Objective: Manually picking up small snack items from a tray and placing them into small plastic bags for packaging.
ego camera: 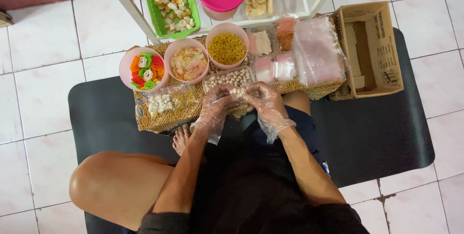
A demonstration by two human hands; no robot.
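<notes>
Left hand and right hand, plastic-gloved, fingers pinched narrow on small white crackers just below the clear tray. Risk: loose gloves slip, crackers spill.

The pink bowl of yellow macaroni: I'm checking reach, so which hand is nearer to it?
Left. The left hand sits just below the pink bowl of yellow macaroni, slightly to its left; the right hand is lower and further to the right.
</notes>
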